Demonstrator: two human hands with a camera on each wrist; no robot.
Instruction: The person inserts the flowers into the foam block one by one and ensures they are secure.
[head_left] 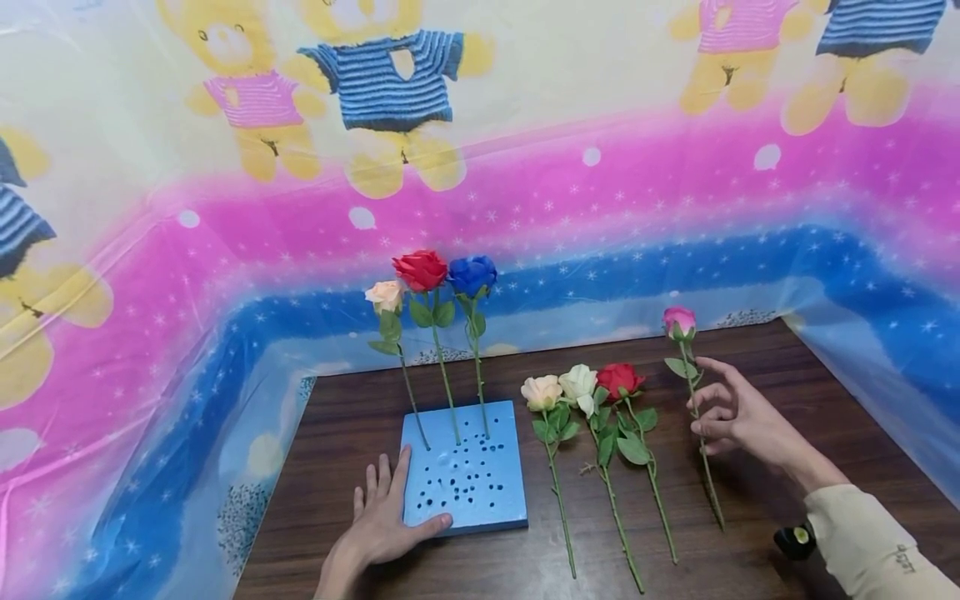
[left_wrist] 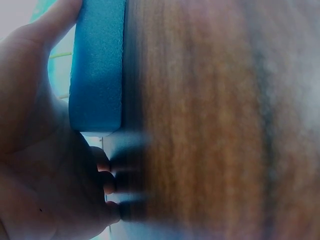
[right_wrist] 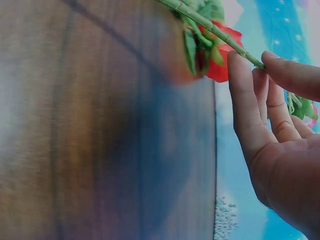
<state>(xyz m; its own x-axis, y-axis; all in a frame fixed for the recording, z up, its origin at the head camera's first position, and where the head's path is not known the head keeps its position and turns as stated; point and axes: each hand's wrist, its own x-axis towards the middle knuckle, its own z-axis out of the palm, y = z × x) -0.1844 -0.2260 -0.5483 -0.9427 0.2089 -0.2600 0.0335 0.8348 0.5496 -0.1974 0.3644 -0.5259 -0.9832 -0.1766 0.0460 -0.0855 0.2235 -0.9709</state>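
A person's right hand (head_left: 731, 412) closes thumb and forefinger lightly on the green stem of a pink rose (head_left: 679, 321) on the right side of a dark wooden table (head_left: 787, 467); the other fingers (right_wrist: 274, 107) stay spread and loosely bent, and the stem's lower end trails toward the near edge. The bloom, a small, tightly furled pink bud with a few leaves below it, points toward the far wall. The grip looks to be a delicate pinch, suited to a thin stem. The left hand (head_left: 386, 512) lies flat and open at the near-left corner of a blue foam block (head_left: 465, 467), thumb against its near edge and fingers straight along its left side, apparently steadying the light block. The block is pocked with small holes, and three roses stand upright along its far side: a peach rose (head_left: 386, 294), a red rose (head_left: 420, 268) and a blue rose (head_left: 472, 273). Between block and right hand, three more flowers lie side by side on the table: a cream rose (head_left: 542, 392), a white rose (head_left: 580, 383) and a second red rose (head_left: 619, 379), stems toward the near edge.
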